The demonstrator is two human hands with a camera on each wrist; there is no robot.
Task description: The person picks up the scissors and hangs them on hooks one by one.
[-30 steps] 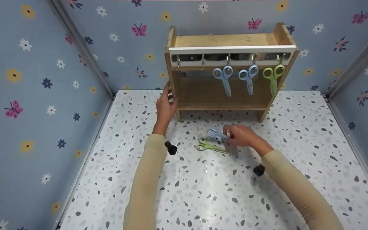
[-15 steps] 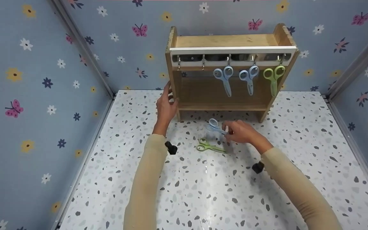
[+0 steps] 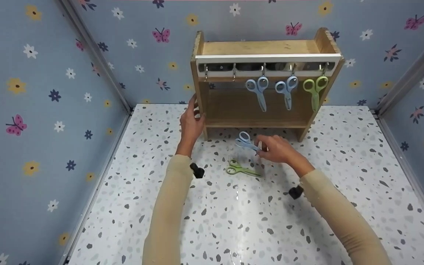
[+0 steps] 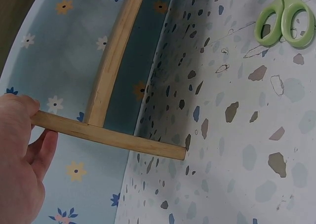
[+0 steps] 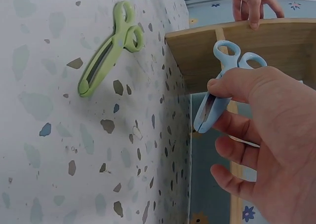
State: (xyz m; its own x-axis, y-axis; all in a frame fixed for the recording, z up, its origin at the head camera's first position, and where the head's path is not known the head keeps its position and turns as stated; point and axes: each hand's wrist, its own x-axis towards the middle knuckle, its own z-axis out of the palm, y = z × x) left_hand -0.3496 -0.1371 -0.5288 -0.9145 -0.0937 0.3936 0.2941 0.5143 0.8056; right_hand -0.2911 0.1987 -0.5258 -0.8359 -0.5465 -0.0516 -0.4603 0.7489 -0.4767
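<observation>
My right hand (image 3: 277,148) pinches a pair of light blue scissors (image 3: 246,141) by the blades, thumb on one side, handles pointing left and away. The right wrist view shows these blue scissors (image 5: 228,61) clear of the table. My left hand (image 3: 192,123) grips the left side panel of a wooden rack (image 3: 201,84); in the left wrist view thumb and fingers lie on either side of the panel's edge (image 4: 111,137). Green scissors (image 3: 242,169) lie on the table in front of the rack. From the rack's hooks hang two blue scissors (image 3: 259,92) and one green pair (image 3: 315,92).
The two leftmost hooks (image 3: 206,71) on the metal strip carry nothing. The rack stands on a speckled white table (image 3: 212,221), close to the flowered back wall (image 3: 153,66). Flowered panels also rise at left and right.
The right hand has lifted the blue scissors off the table and brought them toward the rack, away from the green pair. The left hand stays on the rack.
</observation>
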